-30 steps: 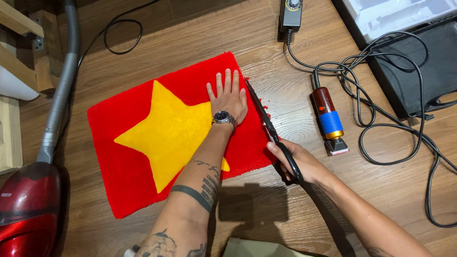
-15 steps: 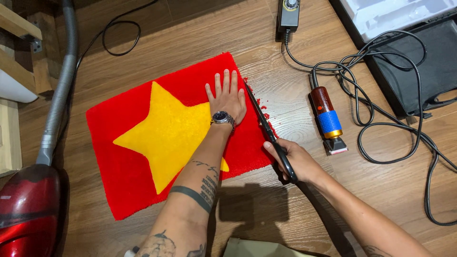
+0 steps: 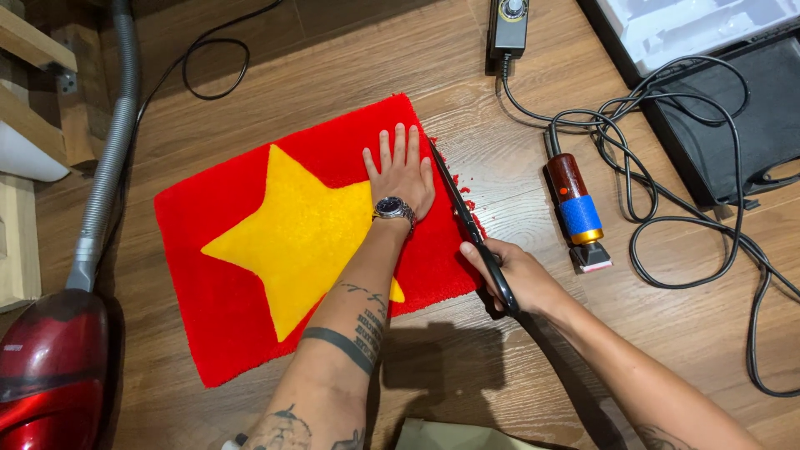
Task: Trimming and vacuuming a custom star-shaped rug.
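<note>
A red tufted rug [image 3: 233,317] with a big yellow star [image 3: 300,237] lies flat on the wooden floor. My left hand [image 3: 402,171], a watch on its wrist, presses palm-down with fingers spread on the rug near its right edge. My right hand [image 3: 510,273] grips the handles of long black scissors [image 3: 457,200], whose blades run along that right edge, close beside my left hand. Small red fibre scraps [image 3: 468,193] lie on the floor by the blades.
An electric trimmer [image 3: 575,208] with a blue band lies right of the rug, its black cable [image 3: 667,167] looping to a speed controller [image 3: 508,25]. A black case [image 3: 733,125] sits far right. A red vacuum cleaner [image 3: 50,367] and its hose [image 3: 108,158] stand left.
The scissors and my right hand have shifted slightly up along the rug's right edge. My left hand stays pressed in place.
</note>
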